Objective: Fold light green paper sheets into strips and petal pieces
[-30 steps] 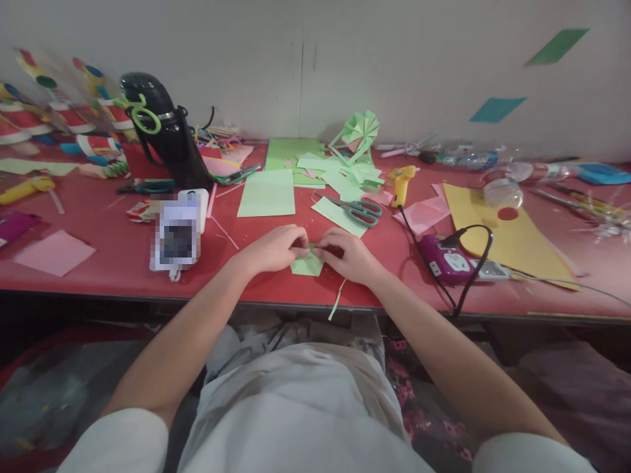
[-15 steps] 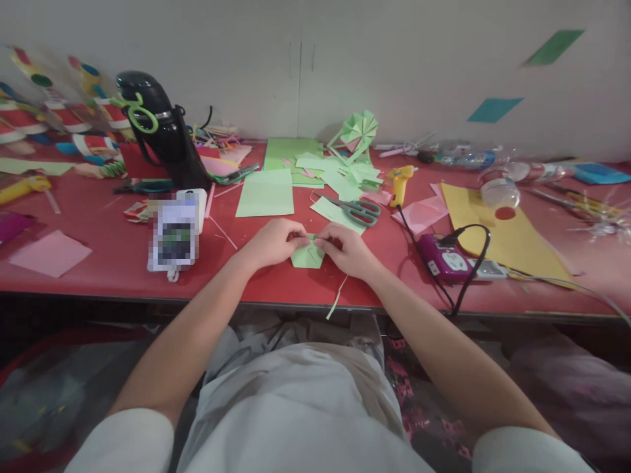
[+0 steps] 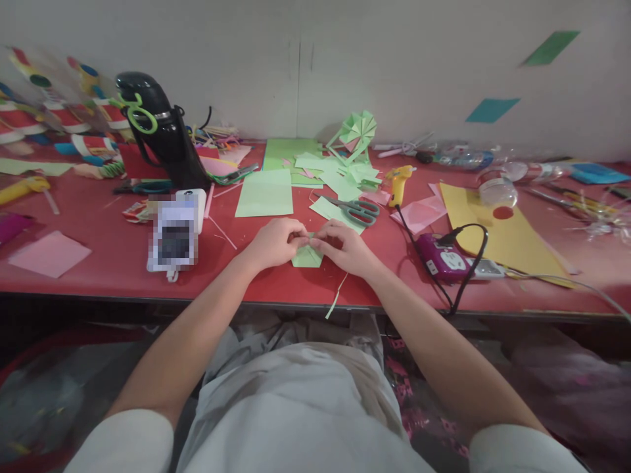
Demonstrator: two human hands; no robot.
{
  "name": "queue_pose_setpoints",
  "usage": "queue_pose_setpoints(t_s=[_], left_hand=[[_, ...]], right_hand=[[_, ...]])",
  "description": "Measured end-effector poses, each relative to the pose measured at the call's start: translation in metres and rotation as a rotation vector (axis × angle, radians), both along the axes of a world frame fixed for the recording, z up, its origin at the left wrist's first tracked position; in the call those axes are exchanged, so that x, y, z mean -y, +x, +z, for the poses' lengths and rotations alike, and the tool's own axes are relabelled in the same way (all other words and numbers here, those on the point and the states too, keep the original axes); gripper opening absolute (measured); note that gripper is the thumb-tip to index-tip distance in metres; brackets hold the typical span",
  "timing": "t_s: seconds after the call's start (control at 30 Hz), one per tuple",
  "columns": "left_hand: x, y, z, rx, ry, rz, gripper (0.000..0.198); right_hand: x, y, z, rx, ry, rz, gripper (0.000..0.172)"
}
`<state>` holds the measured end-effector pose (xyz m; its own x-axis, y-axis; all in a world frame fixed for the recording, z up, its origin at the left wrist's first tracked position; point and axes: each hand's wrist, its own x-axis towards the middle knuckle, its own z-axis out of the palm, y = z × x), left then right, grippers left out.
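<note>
A small folded piece of light green paper [image 3: 308, 258] lies close to the front of the red table, creases showing on its face. My left hand [image 3: 279, 242] pinches its upper left part, and my right hand [image 3: 344, 247] pinches the upper right, the fingertips almost meeting. The fingers cover the paper's top edge. Below my right hand a thin green paper strip [image 3: 336, 299] hangs toward the table edge. Beyond the hands lie grey-handled scissors [image 3: 361, 211] on green paper, and to the left a larger green sheet [image 3: 265, 193].
A yellow glue gun [image 3: 400, 184] stands behind a purple power socket [image 3: 444, 257] with a black cable. A pixelated phone [image 3: 173, 236] and a black bottle [image 3: 162, 131] are on the left. A green paper wheel model [image 3: 359, 135] stands at the back.
My fingertips have drawn slightly closer together over the top of the green paper. The rest of the table looks the same, apart from a slight camera shift.
</note>
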<state>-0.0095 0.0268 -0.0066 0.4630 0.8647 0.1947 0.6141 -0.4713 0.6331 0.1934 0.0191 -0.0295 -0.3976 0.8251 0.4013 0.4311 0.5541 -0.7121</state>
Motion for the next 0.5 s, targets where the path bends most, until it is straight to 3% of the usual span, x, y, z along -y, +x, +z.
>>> queue_pose_setpoints(t_s=[0.37, 0.5], left_hand=[[0.0000, -0.0058, -0.0009, 0.141, 0.028, -0.058, 0.013], [0.0017, -0.0057, -0.0020, 0.131, 0.193, -0.046, 0.011]], right_hand=[[0.0009, 0.0005, 0.0018, -0.036, 0.038, -0.015, 0.020], [0.0012, -0.0004, 0.0022, -0.061, 0.074, -0.026, 0.021]])
